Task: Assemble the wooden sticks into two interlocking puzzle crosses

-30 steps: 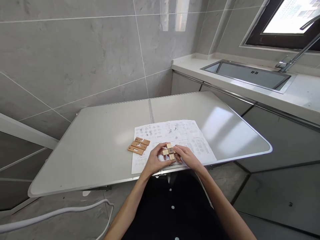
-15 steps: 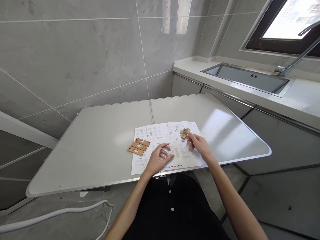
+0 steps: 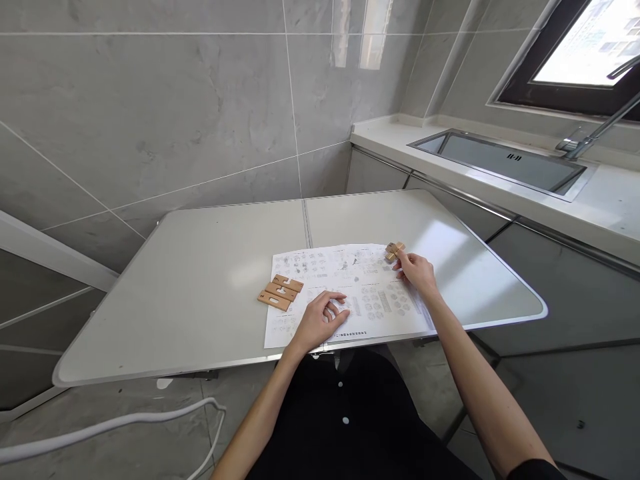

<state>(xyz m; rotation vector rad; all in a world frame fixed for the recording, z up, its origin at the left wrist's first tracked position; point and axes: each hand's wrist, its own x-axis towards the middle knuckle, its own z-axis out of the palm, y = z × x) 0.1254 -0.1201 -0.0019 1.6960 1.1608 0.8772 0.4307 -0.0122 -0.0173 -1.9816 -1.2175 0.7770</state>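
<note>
My right hand (image 3: 418, 271) is closed on a small cross-shaped wooden puzzle (image 3: 393, 251) at the upper right corner of a printed instruction sheet (image 3: 364, 319). The fingertips cover the puzzle's near right side. My left hand (image 3: 321, 319) rests on the lower middle of the sheet, holding nothing, its fingers loosely curled and apart. Left of that hand, three flat wooden pieces (image 3: 283, 292) with cut-out notches and slots lie side by side, overlapping the sheet's left edge. Small diagrams cover the sheet, too fine to read.
The sheet lies on a pale folding table (image 3: 210, 267) with a seam across its middle and a metal rim. A counter with a sink (image 3: 500, 160) and a faucet (image 3: 575, 143) stands to the right. Behind the table rises a grey tiled wall (image 3: 200, 100). A white hose (image 3: 125, 421) hangs at lower left.
My right hand has moved right and slightly away from me with the wooden puzzle, uncovering more of the sheet's right side. My left hand has stayed in place.
</note>
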